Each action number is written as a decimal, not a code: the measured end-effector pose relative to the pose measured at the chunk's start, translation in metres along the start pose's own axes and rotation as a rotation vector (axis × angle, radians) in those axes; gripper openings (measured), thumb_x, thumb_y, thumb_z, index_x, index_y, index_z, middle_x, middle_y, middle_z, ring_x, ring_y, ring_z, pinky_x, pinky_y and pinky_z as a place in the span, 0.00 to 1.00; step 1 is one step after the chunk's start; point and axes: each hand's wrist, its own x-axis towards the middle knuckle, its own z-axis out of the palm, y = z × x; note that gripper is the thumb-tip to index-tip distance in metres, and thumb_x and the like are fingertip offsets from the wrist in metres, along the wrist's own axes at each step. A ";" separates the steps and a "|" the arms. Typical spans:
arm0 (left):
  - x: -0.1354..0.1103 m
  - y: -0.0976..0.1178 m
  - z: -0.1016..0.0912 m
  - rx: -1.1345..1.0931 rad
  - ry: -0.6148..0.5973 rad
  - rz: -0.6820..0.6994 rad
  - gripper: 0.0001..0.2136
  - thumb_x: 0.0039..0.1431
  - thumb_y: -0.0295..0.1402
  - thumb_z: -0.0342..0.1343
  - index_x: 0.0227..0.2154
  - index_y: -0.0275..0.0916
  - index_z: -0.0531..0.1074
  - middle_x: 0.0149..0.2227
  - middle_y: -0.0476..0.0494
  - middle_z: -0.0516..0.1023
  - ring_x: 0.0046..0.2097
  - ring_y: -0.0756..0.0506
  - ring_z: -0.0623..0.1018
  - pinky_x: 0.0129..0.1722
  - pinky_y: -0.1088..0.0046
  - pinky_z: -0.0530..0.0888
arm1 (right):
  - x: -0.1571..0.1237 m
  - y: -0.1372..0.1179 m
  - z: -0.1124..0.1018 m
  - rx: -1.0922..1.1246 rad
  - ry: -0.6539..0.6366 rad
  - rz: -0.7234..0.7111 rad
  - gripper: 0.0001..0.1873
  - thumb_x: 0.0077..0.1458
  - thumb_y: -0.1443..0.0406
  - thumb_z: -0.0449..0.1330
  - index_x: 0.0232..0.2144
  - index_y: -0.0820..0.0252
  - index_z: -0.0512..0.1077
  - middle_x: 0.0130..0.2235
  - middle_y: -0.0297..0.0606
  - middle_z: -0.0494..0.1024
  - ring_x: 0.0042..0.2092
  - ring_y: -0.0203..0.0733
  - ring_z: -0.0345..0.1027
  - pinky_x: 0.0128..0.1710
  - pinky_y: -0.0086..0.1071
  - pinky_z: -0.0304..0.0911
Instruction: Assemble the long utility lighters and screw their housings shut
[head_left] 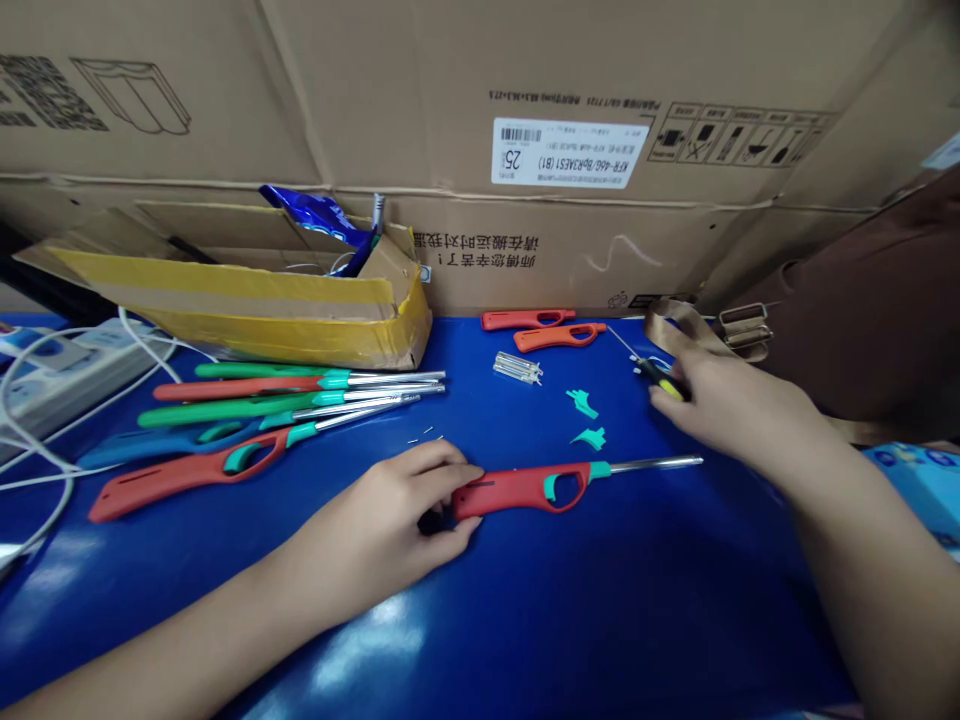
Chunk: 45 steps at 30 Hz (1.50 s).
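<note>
My left hand [420, 510] grips the handle end of a red gas lighter [517, 490] lying on the blue table, its metal tube pointing right. In my right hand [712, 395] is a screwdriver [660, 378] with a black and yellow handle, its thin shaft angled up and left. Between the hands and the back lie two teal trigger pieces [589, 438], a few clear fuel tubes [517, 368], and red and orange handle shells [559, 337]. Several tiny pins [427, 431] rest just beyond my left hand.
Several lighters [232, 408] in red, green and blue lie at the left. Behind them stands a yellow-taped carton [300, 300]. White cables and a power strip [112, 370] fill the left edge. A large cardboard box [450, 120] walls the back; a brown bag [855, 290] with a strap is at right.
</note>
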 end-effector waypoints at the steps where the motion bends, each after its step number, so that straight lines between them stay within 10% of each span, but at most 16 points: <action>1: -0.001 0.000 0.002 0.005 0.004 0.013 0.13 0.64 0.27 0.59 0.51 0.37 0.75 0.44 0.44 0.77 0.38 0.50 0.79 0.40 0.76 0.77 | -0.002 -0.012 -0.002 0.024 0.058 0.008 0.10 0.59 0.59 0.57 0.37 0.59 0.72 0.34 0.47 0.77 0.32 0.52 0.71 0.29 0.40 0.60; 8: -0.007 0.005 0.010 0.164 0.008 0.143 0.12 0.71 0.30 0.52 0.53 0.37 0.73 0.47 0.39 0.79 0.45 0.43 0.81 0.45 0.67 0.79 | -0.033 -0.084 0.012 0.563 -0.015 -0.441 0.07 0.68 0.63 0.55 0.43 0.56 0.72 0.40 0.39 0.77 0.39 0.41 0.72 0.39 0.33 0.66; 16: -0.006 0.009 0.011 0.048 -0.015 0.134 0.12 0.69 0.28 0.53 0.52 0.38 0.75 0.49 0.42 0.79 0.46 0.45 0.81 0.48 0.69 0.79 | -0.041 -0.086 0.024 0.504 -0.065 -0.490 0.05 0.64 0.63 0.58 0.37 0.56 0.73 0.33 0.35 0.76 0.33 0.38 0.68 0.34 0.32 0.62; 27: -0.002 0.008 0.015 -0.177 0.061 0.027 0.12 0.64 0.27 0.60 0.49 0.37 0.77 0.47 0.41 0.80 0.38 0.50 0.80 0.41 0.75 0.80 | -0.042 -0.090 0.006 0.917 0.053 -0.192 0.03 0.57 0.64 0.63 0.32 0.55 0.77 0.32 0.36 0.78 0.31 0.39 0.69 0.29 0.32 0.64; 33: 0.002 0.009 0.018 -0.318 0.092 -0.028 0.13 0.63 0.28 0.60 0.51 0.36 0.77 0.47 0.40 0.80 0.40 0.50 0.81 0.43 0.73 0.81 | -0.036 -0.083 0.002 1.403 0.066 0.102 0.08 0.54 0.57 0.68 0.34 0.53 0.80 0.22 0.28 0.63 0.22 0.32 0.49 0.19 0.29 0.47; 45: 0.009 0.018 0.012 -0.664 0.190 -0.231 0.08 0.58 0.30 0.66 0.40 0.34 0.82 0.35 0.43 0.83 0.32 0.52 0.80 0.32 0.80 0.78 | -0.041 -0.091 0.002 1.536 0.032 0.150 0.18 0.56 0.49 0.66 0.28 0.57 0.76 0.20 0.29 0.63 0.19 0.31 0.52 0.19 0.31 0.46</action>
